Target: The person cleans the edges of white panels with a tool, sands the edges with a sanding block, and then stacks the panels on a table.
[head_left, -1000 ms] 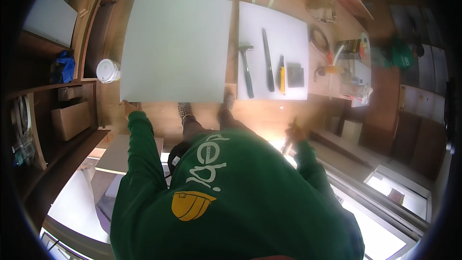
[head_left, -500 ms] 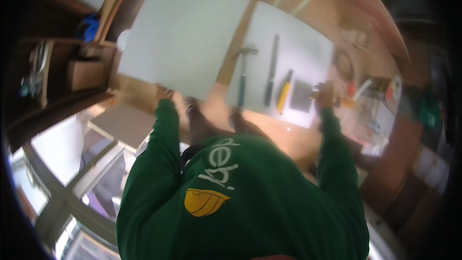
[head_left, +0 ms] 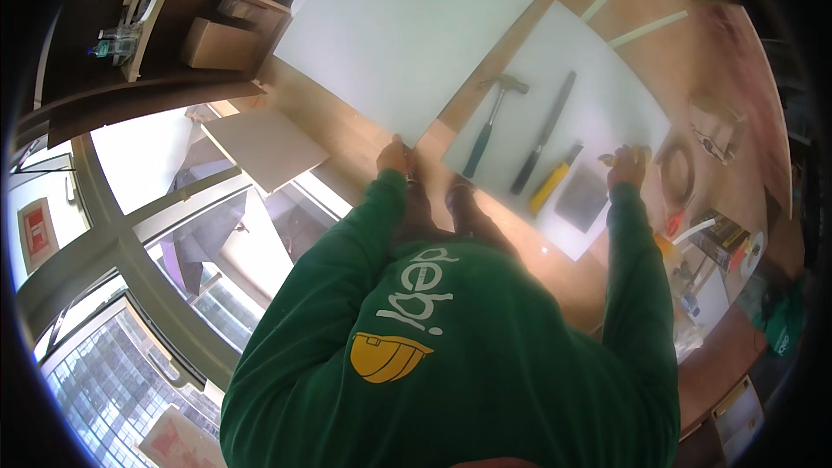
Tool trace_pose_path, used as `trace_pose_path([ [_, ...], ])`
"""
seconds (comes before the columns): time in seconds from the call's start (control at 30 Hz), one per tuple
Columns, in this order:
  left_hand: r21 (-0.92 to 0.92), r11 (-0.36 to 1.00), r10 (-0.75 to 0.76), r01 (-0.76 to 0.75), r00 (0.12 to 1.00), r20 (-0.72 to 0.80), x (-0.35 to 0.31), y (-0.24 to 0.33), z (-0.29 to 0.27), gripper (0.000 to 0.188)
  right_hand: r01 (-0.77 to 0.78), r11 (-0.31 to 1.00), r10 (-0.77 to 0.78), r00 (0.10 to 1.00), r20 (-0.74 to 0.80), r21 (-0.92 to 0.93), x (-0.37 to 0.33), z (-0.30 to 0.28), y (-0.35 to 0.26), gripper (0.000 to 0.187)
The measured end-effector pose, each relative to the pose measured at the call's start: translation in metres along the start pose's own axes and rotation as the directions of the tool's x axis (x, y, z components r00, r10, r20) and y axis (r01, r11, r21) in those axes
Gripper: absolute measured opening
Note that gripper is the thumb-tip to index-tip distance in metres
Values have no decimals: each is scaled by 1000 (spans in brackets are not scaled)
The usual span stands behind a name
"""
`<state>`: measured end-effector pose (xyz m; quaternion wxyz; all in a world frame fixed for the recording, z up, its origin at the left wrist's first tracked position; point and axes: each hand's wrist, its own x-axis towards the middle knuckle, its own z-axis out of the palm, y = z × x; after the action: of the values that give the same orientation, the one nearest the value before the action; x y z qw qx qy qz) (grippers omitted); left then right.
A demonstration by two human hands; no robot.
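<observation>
My left hand is at the near right corner of a large white board, a digit stretched toward its edge; the other fingers are partly hidden. My right hand is closed round a small yellow-and-dark object, too small to name, above the right side of a second white board. On that board lie a claw hammer with a teal handle, a long dark file-like tool, a yellow utility knife and a flat grey square.
Right of the boards, the wooden table holds a brown tape-like ring, a dark package and small clutter. Two pale strips lie at the back. Shelves with a cardboard box stand left, above a brown panel by the window.
The view has turned and sharpened, so the boards and tools sit differently in it. My left hand has moved right along the large board's near edge. My right hand stays near the grey square.
</observation>
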<state>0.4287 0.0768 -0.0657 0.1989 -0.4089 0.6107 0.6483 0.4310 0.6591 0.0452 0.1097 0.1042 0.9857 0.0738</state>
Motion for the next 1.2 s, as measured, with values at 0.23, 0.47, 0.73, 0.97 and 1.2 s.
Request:
trace_pose_path([
  [0.23, 26, 995, -97, 95, 993, 72, -29, -11, 26, 36, 2, 999, 0, 999, 49, -41, 3, 25, 2, 34],
  [0.47, 539, 610, 547, -581, 801, 244, -8, -31, -24, 30, 106, 928, -33, 979, -203, 359, 4, 33, -33, 56],
  [0.73, 43, 989, -147, 142, 976, 159, -45, 13, 19, 32, -414, 763, 414, 903, 117, 496, -131, 69, -19, 102],
  [0.97, 486, 829, 133, -275, 943, 306, 0, -21, -27, 33, -285, 748, 308, 949, 67, 600, -127, 45, -67, 108],
  [1.2, 611, 343, 11, -713, 654, 757, -119, 132, 42, 26, -443, 755, 392, 896, 209, 483, -139, 14, -90, 122],
])
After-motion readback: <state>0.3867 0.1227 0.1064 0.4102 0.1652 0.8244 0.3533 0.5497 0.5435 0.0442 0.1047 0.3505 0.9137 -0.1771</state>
